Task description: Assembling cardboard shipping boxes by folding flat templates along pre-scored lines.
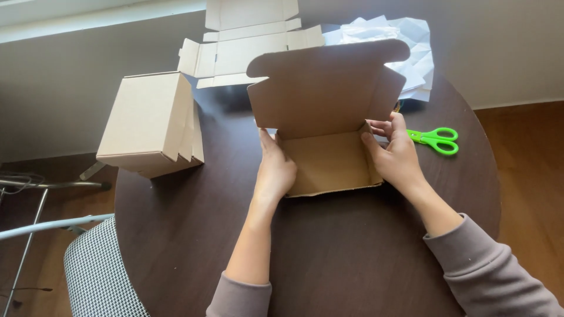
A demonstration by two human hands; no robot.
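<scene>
We see a brown cardboard box that is only half folded (329,161) in the middle of the round dark brown surface (329,258). Its flat bottom lies on the surface and its big lid flap (323,88) stands up on the far side. Our left hand (275,170) presses flat against the left edge of the box, fingers held together and pointing far. Our right hand (395,154) is on the right side, with its grip pinched on the small right side flap (371,158), thumb inside the box and fingers outside. Grey sleeves cover both arms near the bottom of the view.

Just right of the right hand lie bright green plastic scissors (436,140) on the surface. Far from the box, a flat unfolded cardboard sheet (247,41) lies at the far edge of the surface. Beside it, to the right, is a pile of crumpled white paper (405,41), partly hidden behind the lid flap. To the left, a closed brown cardboard box (150,123) sits tilted at the left edge of the surface. Near and left, lower down, there is a chair with a black and white checked seat (100,276) and a wooden floor (529,176).
</scene>
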